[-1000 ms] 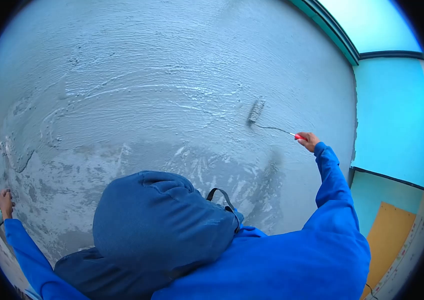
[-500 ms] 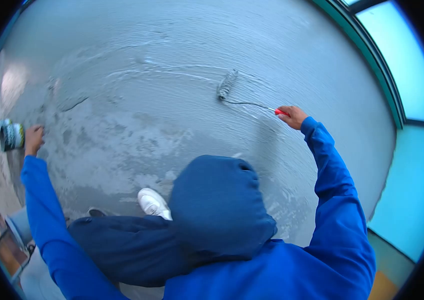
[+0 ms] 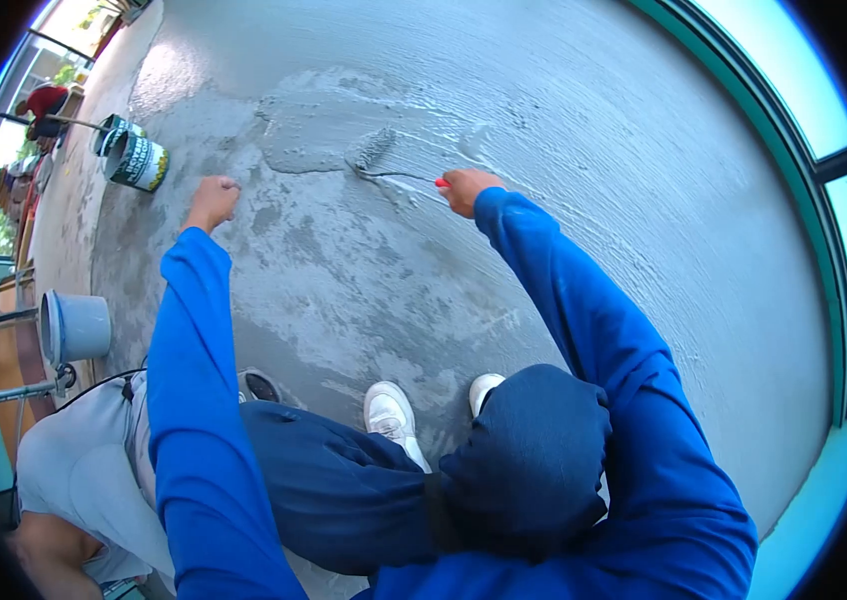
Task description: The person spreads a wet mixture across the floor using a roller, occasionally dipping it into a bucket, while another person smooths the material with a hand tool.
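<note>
My right hand (image 3: 468, 191) grips the red handle (image 3: 442, 183) of a paint roller, its fingers wrapped round it. The roller's sleeve (image 3: 374, 150), thick with grey coating, rests on the floor (image 3: 324, 300) at the end of a thin bent wire. Wet, ridged coating covers the floor around it, and paler, patchy floor lies nearer to me. My left hand (image 3: 212, 203) is held closed above the floor, left of the roller, and no object shows in it. The nearest thing to that hand is a printed bucket (image 3: 137, 162).
Behind the printed bucket stands another bucket (image 3: 116, 130) with a long handle in it. A plain grey bucket (image 3: 79, 327) is farther left. A co-worker in a grey shirt (image 3: 84, 450) bends close at my left. Green-framed windows (image 3: 794, 150) run along the right side.
The roller and my right hand have moved left across the coating. My view has turned left, bringing the buckets and the co-worker further in. My left hand stays closed.
</note>
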